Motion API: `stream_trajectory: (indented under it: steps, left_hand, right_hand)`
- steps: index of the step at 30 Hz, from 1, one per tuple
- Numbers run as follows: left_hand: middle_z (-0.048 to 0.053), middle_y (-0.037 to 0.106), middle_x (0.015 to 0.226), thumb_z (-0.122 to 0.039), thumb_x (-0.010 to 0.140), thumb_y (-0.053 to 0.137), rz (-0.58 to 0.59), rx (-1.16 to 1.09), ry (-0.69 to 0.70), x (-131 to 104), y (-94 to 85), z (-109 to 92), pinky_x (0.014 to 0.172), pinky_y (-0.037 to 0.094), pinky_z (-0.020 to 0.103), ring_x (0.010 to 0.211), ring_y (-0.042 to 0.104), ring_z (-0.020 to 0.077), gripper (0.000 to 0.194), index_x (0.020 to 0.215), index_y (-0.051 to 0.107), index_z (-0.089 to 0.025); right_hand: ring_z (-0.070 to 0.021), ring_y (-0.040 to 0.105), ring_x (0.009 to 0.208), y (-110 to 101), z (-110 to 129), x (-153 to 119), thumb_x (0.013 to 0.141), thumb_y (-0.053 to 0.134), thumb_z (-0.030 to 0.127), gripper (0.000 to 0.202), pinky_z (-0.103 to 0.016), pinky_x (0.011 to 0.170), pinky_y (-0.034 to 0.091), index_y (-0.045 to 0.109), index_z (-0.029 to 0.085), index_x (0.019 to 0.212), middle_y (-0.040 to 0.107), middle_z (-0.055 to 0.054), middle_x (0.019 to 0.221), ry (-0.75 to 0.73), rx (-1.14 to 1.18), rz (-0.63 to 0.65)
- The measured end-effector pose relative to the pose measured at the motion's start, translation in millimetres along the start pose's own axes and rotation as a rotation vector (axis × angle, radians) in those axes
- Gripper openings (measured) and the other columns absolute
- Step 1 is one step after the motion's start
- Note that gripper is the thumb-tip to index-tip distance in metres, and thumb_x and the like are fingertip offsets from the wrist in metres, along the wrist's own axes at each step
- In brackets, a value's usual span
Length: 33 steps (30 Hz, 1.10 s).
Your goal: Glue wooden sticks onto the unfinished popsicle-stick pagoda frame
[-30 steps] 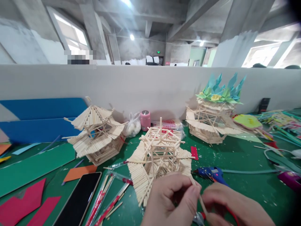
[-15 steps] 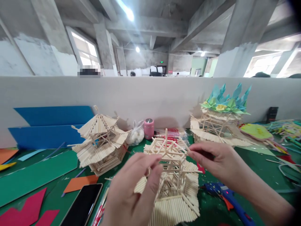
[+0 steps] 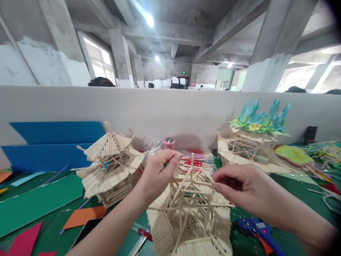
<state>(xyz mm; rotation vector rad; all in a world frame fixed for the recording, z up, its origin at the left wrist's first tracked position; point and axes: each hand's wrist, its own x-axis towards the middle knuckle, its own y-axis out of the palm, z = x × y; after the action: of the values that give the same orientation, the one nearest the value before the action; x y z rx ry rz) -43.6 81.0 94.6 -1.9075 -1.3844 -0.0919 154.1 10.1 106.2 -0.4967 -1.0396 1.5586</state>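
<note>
Keeping the pressure light matters most with something this thin. The left hand [image 3: 160,172] has its thumb and forefinger drawn together above the near-left part of the top frame; whether a stick sits between them I cannot tell. It would do well to keep clear of the upright stick [image 3: 192,163], as a nudge there could knock the fine joints. The right hand [image 3: 237,181] appears to pinch the outer end of a slanting stick [image 3: 207,176]. A still wrist and a grip close to the joint should keep that end from twisting, and judging its slope against the neighbouring sticks would help keep the frame even.

As for where things lie, a roofed stick model [image 3: 108,145] stands to the left, beyond the left forearm. The open-topped stick model [image 3: 162,227] is near the middle of the green surface [image 3: 293,188], its top frame between the two hands and its slatted skirt below them, nearer the wearer. A blue glue gun [image 3: 255,225] rests to its right, below the right hand, and a flower-topped model [image 3: 239,156] stands farther off on the right.
</note>
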Motion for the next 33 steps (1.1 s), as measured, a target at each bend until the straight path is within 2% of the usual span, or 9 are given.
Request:
stream_trajectory:
  steps: [13,33]
  left_hand:
    - [0.003,0.062,0.075,-0.022,0.086,0.041,0.043,-0.073,0.016,4,6.7,4,0.067,0.041,0.027,0.073,0.054,0.0152,0.024,0.077,0.062,-0.015]
    - [0.001,0.058,0.068,-0.018,0.085,0.042,0.027,-0.065,0.0,4,10.1,4,0.065,0.04,0.026,0.069,0.051,0.0143,0.023,0.07,0.059,-0.015]
  right_hand:
    - [-0.007,0.042,0.049,1,6,8,0.075,0.048,0.017,0.016,-0.019,0.042,0.029,0.061,0.02,0.065,0.051,0.005,0.054,-0.042,0.035,0.035]
    - [-0.0065,0.04,0.048,6,5,11,0.077,0.047,0.017,0.015,-0.019,0.043,0.029,0.059,0.019,0.068,0.049,0.005,0.054,-0.033,0.092,0.037]
